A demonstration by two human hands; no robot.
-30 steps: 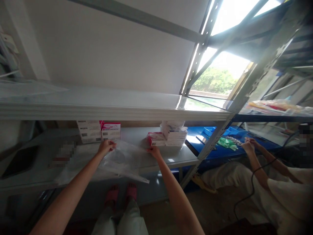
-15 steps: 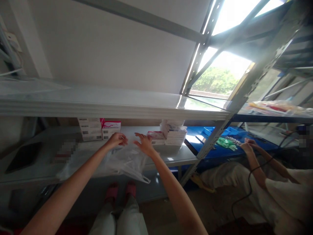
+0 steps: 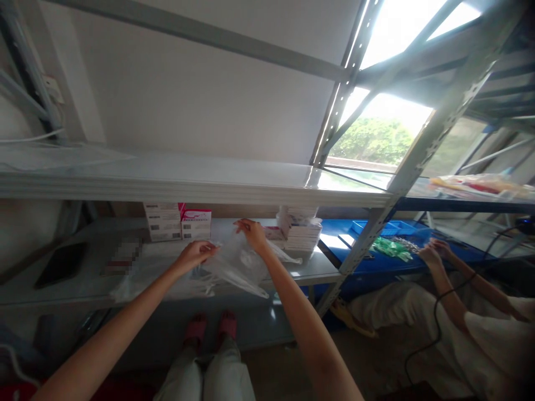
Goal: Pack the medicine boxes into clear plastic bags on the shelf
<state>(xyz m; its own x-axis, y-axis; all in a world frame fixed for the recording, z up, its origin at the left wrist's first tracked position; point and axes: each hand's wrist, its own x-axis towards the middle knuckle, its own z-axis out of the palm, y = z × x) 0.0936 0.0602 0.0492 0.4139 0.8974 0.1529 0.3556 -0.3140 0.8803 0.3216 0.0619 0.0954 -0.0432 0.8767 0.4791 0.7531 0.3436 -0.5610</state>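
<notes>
A clear plastic bag (image 3: 240,264) hangs between my two hands over the shelf's front edge, its lower handle ends drooping. My left hand (image 3: 195,254) pinches the bag's left side with the fingertips together. Higher up, my right hand (image 3: 253,233) is closed on its upper right edge. More thin plastic bags (image 3: 163,285) lie on the shelf below my left hand. Behind the hands stand white and pink boxes (image 3: 196,224) on the left and a stack of white boxes (image 3: 301,236) on the right, partly covered by plastic.
A black flat object (image 3: 62,264) lies on the lower shelf (image 3: 25,289) at left. The upper shelf (image 3: 188,170) runs just above the boxes. A metal post (image 3: 368,245) stands at right; beyond it a co-worker's hands (image 3: 437,252) are by a green bag (image 3: 393,248) on a blue table.
My right hand has closed on the bag and lifted its upper edge; before, its fingers were spread. The bag is now stretched between both hands. My left hand has moved slightly lower.
</notes>
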